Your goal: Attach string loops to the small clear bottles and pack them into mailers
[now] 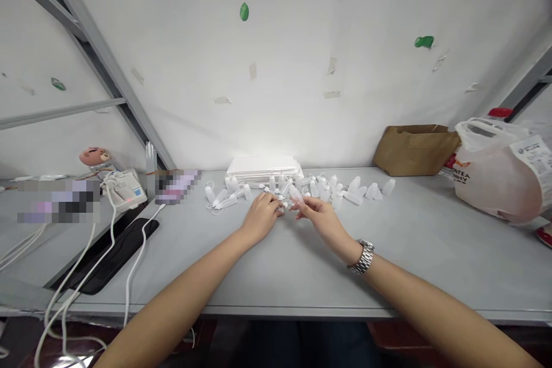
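Observation:
My right hand (pixel 322 217) is closed around a small translucent squeeze bottle (pixel 295 194), held tilted just above the table. Close beside it, my left hand (pixel 260 216) rests low with its fingers curled together near some small white caps; whatever its fingertips pinch is too small to make out. Several like bottles lie or stand around both hands. To the left are a capped standing bottle (pixel 247 192) and a lying bottle (pixel 226 202). On the right, uncapped bottles such as this one (pixel 388 186) form a loose group.
Behind the bottles sits a stack of white sheets or flat boxes (pixel 264 165). A brown paper bag (pixel 409 152) and a white plastic bag (pixel 495 178) stand at the right. At the left are a black tray-like strip (pixel 116 256), white cables (pixel 134 259) and a power strip (pixel 129 191).

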A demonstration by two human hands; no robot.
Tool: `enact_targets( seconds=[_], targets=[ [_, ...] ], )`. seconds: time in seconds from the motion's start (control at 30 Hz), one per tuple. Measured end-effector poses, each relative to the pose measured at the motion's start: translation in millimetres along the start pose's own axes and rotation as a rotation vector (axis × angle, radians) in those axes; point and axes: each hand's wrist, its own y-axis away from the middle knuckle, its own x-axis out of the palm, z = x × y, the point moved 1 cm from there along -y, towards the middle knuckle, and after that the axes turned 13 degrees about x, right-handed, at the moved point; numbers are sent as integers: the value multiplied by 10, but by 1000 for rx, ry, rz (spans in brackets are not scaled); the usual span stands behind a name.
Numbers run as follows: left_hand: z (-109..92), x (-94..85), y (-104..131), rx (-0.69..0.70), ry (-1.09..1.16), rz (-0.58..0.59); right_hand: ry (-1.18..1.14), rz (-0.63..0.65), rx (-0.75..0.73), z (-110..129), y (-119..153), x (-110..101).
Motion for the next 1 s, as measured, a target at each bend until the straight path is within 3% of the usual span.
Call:
enact_targets(
  seconds=[0.1,0.2,0.33,0.47,0.8,1.0],
  targets=[
    [3,-41,-2,-48,113,-31,-5,12,3,2,4,-6],
    [22,-148,-26,-163,313,-141,-4,20,9,23,16,-12],
    [45,-325,-58,-356,798,-319,76,75,-32,66,34,-10],
    [4,-421,-65,-365,1126,-344,147,84,-76,82,39,-20],
    [-62,-459,-65,-348,1062,-265,214,91,-93,69,28,-33],
    [-59,-467,-49,-352,1010,-275,306,84,-110,115,61,-38]
  ],
)
